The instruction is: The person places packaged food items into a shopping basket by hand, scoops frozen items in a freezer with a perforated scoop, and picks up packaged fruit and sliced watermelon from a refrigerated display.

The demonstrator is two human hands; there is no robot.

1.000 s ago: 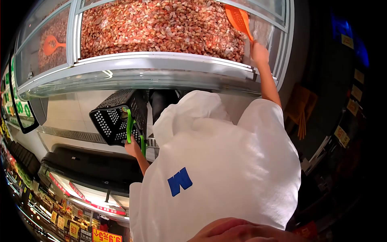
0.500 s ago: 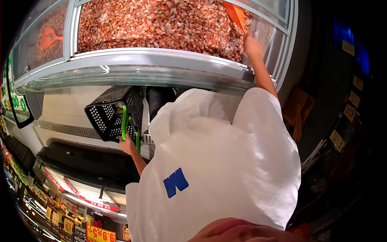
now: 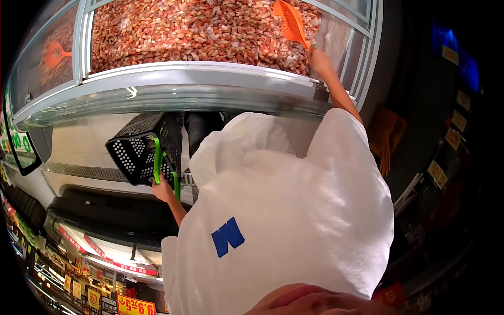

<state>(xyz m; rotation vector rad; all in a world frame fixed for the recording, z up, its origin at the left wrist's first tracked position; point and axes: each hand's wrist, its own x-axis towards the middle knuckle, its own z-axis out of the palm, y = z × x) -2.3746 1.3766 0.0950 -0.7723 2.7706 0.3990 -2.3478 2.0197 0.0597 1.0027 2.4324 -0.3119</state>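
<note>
An orange slotted scoop (image 3: 292, 24) lies over the heap of small reddish-brown pieces (image 3: 199, 34) in the glass-sided case. My right hand (image 3: 321, 63) is closed round the scoop's handle, at the right end of the case's opening. Lower left, my left hand (image 3: 162, 188) grips the green handles (image 3: 158, 160) of a black perforated basket (image 3: 131, 157). The basket hangs tilted below the case's front edge.
The case's pale metal rim (image 3: 210, 70) runs across the top. A second orange scoop (image 3: 54, 55) lies behind glass at the left. Lit shelves with price signs (image 3: 135, 305) stand lower left; a dark counter with price tags (image 3: 437, 173) is at the right.
My right hand has moved left with the scoop, whose bowl now shows more fully over the pieces. The case, the basket and my left hand have shifted left in view.
</note>
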